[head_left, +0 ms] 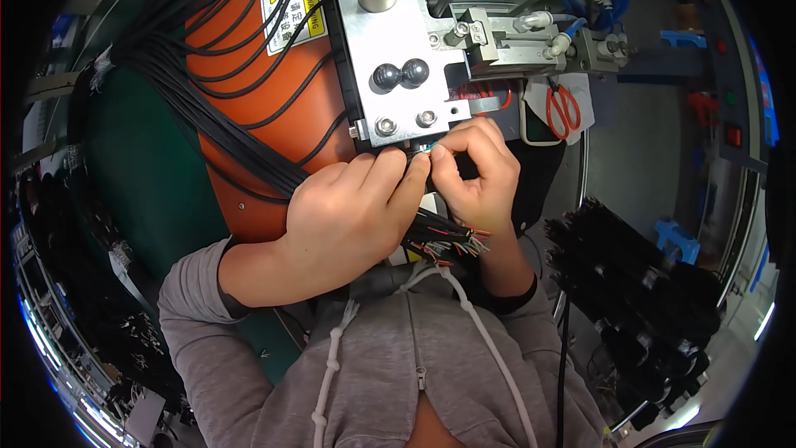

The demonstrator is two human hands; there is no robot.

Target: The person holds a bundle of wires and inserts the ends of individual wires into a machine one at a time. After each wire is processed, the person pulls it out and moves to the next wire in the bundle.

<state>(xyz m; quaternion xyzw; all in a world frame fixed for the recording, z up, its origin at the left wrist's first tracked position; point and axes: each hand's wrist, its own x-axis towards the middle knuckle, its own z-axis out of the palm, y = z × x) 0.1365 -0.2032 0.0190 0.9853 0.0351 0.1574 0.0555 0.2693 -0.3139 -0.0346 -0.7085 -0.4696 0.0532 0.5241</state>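
My left hand is closed, its finger and thumb pinched together at the front edge of a metal press fixture. Beside it my right hand is bent into a pinch, its fingertips nearly meeting the left ones. Between the fingertips show tiny coloured wires, one of them blue; the fingers hide most of what they hold. Just below the hands lies a bundle of black cables with stripped coloured wire ends fanned to the right.
Many black cables drape over an orange machine cover at left. Red-handled scissors lie right of the fixture, below pneumatic cylinders with blue hoses. More black cable bundles hang at lower right.
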